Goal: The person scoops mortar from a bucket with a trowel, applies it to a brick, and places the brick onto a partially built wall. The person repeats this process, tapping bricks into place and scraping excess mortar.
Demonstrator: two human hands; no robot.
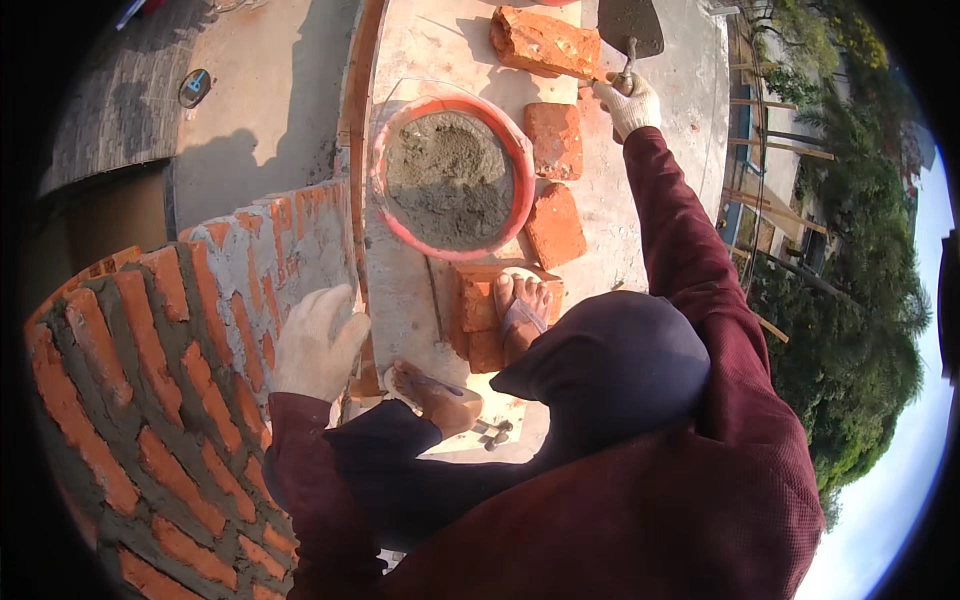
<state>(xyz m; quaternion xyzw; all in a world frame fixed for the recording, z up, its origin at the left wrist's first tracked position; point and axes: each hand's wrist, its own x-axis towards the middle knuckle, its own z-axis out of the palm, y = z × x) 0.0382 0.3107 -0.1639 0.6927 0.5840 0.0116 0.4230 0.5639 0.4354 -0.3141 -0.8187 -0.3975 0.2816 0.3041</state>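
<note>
**Figure: Two gloved hands at a brick wall, seen from above**

I take the red mortar pan (377, 160) as my landmark; it sits on the pale slab (440, 40) and is filled with grey mortar (450, 180).

My right hand (632, 100), in a white glove, lies beyond the pan and to its right, the arm stretched far out. It is closed around the handle of a trowel (630, 25), whose dark blade points away from me and sits just beside a large rough brick (545, 42) lying beyond the pan. I judge the long reach is what brings the tool to that brick, though I cannot tell whether blade and brick touch.

My left hand (315, 340), also gloved, lies nearer me than the pan and to its left. It rests flat, fingers spread and gripping nothing, on the top edge of the brick wall (150, 400) — a bracing posture, I judge, steadying the body while the other arm extends.

Two loose bricks (553, 140) lie just right of the pan, within easy reach of the mortar. Nearer me than the pan, my sandalled foot (520, 310) stands on another brick — the other foot (435, 395) sits nearer me, close to the wall. Trees (850, 330) lie far right of the pan.
</note>
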